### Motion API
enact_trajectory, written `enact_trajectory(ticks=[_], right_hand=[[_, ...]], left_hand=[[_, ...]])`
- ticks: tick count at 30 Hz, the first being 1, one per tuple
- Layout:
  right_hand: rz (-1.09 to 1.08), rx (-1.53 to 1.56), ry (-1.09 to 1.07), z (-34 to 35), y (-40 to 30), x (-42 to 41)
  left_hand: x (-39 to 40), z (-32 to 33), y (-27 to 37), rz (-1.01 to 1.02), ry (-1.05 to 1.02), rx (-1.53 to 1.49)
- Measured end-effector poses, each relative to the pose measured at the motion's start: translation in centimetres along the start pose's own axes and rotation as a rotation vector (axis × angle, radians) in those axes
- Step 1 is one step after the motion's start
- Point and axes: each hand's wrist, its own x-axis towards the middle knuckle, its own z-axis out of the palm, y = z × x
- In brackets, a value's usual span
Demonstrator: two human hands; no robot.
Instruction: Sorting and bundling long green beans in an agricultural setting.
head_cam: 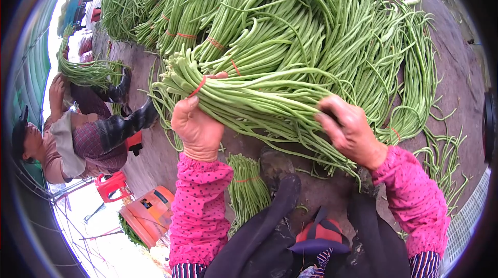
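A thick bundle of yardlong beans (249,99) is held up in front of me, its stem ends to the left. A red rubber band (197,86) circles it near those ends. My left hand (200,122) grips the bundle from below, right at the band, thumb on the near side. My right hand (346,126) is at the loose tips on the right, fingers curled and slightly blurred. Whether it pinches any beans there cannot be made out. Below my left hand, another banded bundle (248,184) lies on the ground by my leg.
A large heap of yardlong beans (295,25), some banded, covers the ground ahead. Loose beans (445,161) lie at right near a white plastic crate (467,208). At left a seated person (85,138) in boots holds beans. An orange basket (148,215) and red stool (113,187) stand nearby.
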Motion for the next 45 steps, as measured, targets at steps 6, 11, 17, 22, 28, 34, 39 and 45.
enact_trajectory(ticks=[6, 11, 17, 22, 28, 34, 39, 45], right_hand=[[0.576, -0.271, 0.239, -9.0, 7.3, -15.7], [0.904, -0.575, 0.414, -20.7, 11.4, -36.4], [1.242, -1.076, 0.202, -26.9, 10.3, -46.7], [0.739, -0.983, 0.298, -21.1, 8.5, -31.6], [0.148, -0.418, 0.219, -11.1, 1.7, -9.5], [-0.265, -0.122, 0.163, -4.4, -7.0, 1.1], [-0.383, 0.128, 0.102, -2.5, -12.3, 4.3], [-0.415, 0.306, -0.087, -2.6, -17.5, 5.4]], left_hand=[[-0.2, -2.5, 0.9, 0.035, 0.134, -0.173], [-0.6, -3.1, 0.6, 0.047, 0.097, -0.175], [-2.0, -0.5, 1.5, 0.069, -0.013, 0.045], [-3.7, 3.2, 2.2, 0.177, -0.017, 0.314], [-6.1, 6.0, 3.6, 0.143, -0.304, 0.145], [-8.2, 8.0, 6.1, 0.215, -0.458, 0.077], [-9.0, 10.2, 8.0, 0.231, -0.625, 0.014], [-11.8, 14.4, 11.1, 0.282, -0.552, 0.044]])
